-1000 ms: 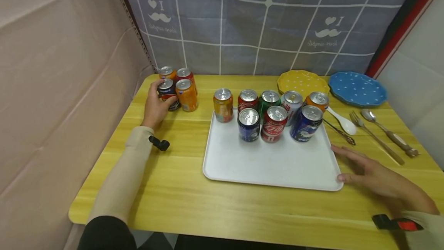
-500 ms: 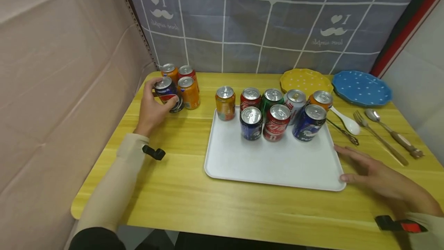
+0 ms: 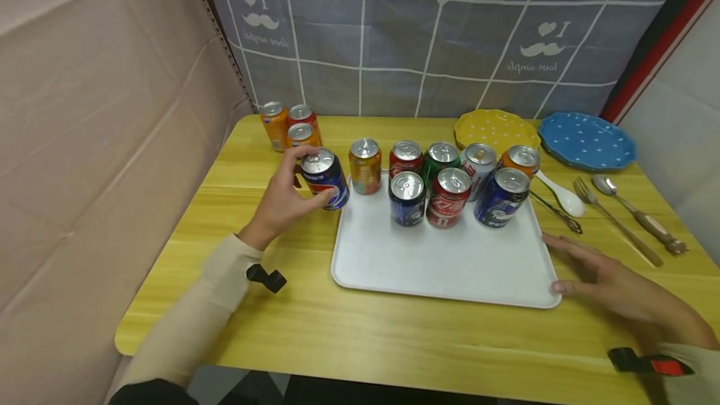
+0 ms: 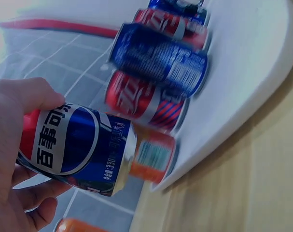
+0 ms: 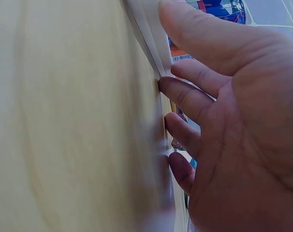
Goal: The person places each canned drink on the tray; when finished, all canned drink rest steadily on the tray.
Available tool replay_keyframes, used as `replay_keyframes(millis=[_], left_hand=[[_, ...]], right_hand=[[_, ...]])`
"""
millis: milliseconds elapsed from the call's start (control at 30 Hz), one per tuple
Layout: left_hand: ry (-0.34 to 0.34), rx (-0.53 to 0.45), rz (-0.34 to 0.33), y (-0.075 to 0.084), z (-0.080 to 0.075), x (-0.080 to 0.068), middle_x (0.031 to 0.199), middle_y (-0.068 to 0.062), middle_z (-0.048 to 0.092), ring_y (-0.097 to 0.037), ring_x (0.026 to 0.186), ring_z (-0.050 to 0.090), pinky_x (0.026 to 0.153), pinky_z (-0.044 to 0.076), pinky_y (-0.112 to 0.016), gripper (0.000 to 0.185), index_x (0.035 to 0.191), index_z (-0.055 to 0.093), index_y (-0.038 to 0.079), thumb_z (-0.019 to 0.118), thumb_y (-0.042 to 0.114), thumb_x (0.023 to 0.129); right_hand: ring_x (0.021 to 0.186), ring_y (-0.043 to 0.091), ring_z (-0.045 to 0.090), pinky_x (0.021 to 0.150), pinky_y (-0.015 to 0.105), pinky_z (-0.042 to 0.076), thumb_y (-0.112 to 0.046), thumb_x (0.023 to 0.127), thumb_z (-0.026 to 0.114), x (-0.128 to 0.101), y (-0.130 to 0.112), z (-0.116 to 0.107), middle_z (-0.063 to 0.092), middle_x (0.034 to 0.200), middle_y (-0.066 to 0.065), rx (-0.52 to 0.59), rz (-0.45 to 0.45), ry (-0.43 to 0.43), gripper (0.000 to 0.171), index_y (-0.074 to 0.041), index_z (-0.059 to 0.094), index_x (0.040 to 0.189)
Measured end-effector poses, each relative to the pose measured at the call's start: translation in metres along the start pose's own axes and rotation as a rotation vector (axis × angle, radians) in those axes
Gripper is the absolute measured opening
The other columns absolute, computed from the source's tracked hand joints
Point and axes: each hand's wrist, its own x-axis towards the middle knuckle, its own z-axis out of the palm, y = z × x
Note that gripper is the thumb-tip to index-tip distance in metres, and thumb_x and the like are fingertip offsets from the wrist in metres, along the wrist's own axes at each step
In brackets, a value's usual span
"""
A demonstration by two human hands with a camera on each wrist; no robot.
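Pepsi can [image 3: 324, 178], blue with a red band, sits in my left hand [image 3: 279, 204], fingers and thumb curled round its side, held tilted just off the left edge of the white tray [image 3: 439, 267]; whether its base touches the tabletop [image 3: 315, 336] I cannot tell. Just right of that hand an orange can [image 3: 364, 165] stands at the tray's far left corner, and beyond it on the tray are seven more cans, with a dark blue can [image 3: 406, 198] and a red can [image 3: 447, 197] in the nearer row. Behind my left hand, near the far corner of the tabletop, three cans [image 3: 288, 125] stand close together. My right hand [image 3: 610, 286] lies flat with straight fingers, holding nothing, its fingertips [image 5: 169, 87] against the tray's right edge. Past that hand lie a white spoon [image 3: 557, 195], a fork [image 3: 610, 222] and a metal spoon [image 3: 635, 214], with a yellow plate [image 3: 493, 132] and a blue plate [image 3: 587, 140] farther back.
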Motion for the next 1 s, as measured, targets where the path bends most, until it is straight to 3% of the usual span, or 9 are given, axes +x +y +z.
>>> replay_keyframes(millis=[167, 367, 600, 833, 1000], left_hand=[[-0.086, 0.001, 0.022, 0.002, 0.024, 0.002, 0.142, -0.01, 0.058, -0.026, 0.115, 0.058, 0.083, 0.05, -0.043, 0.077, 0.146, 0.043, 0.014, 0.089, 0.013, 0.084], [-0.158, 0.01, 0.004, 0.0, 0.042, 0.004, 0.145, -0.007, 0.055, -0.024, 0.125, 0.057, 0.09, 0.054, -0.043, 0.076, 0.147, 0.046, 0.017, 0.09, 0.019, 0.085], [-0.198, 0.011, 0.027, 0.003, 0.055, 0.005, 0.144, -0.007, 0.054, -0.025, 0.123, 0.059, 0.097, 0.055, -0.047, 0.074, 0.146, 0.047, 0.017, 0.09, 0.02, 0.086], [-0.221, 0.055, -0.009, 0.003, 0.062, 0.005, 0.144, -0.009, 0.052, -0.026, 0.13, 0.058, 0.107, 0.054, -0.047, 0.074, 0.147, 0.045, 0.019, 0.088, 0.021, 0.087], [-0.214, 0.077, -0.022, 0.003, 0.064, 0.005, 0.142, -0.009, 0.051, -0.026, 0.13, 0.058, 0.107, 0.054, -0.048, 0.073, 0.15, 0.044, 0.022, 0.086, 0.022, 0.09]], right_hand=[[0.144, 0.074, 0.016, 0.099, 0.088, 0.02, -0.024, 0.097, 0.076, 0.001, 0.002, 0.001, 0.018, 0.168, 0.037, -0.006, 0.011, -0.002, 0.092, -0.028, 0.02, 0.17], [0.145, 0.073, 0.015, 0.098, 0.089, 0.019, -0.03, 0.097, 0.077, 0.0, 0.002, 0.001, 0.018, 0.17, 0.035, 0.006, 0.022, -0.006, 0.091, -0.032, 0.021, 0.169], [0.147, 0.071, 0.015, 0.099, 0.089, 0.019, -0.033, 0.097, 0.076, 0.0, 0.004, -0.001, 0.018, 0.171, 0.032, 0.0, 0.014, -0.001, 0.09, -0.035, 0.021, 0.169], [0.145, 0.074, 0.014, 0.098, 0.09, 0.018, -0.032, 0.097, 0.077, 0.001, 0.007, 0.0, 0.016, 0.17, 0.035, 0.001, 0.032, -0.01, 0.091, -0.034, 0.021, 0.169], [0.144, 0.075, 0.015, 0.097, 0.089, 0.021, -0.032, 0.097, 0.077, 0.002, 0.007, -0.001, 0.015, 0.169, 0.037, -0.011, 0.031, -0.013, 0.091, -0.034, 0.021, 0.169]])
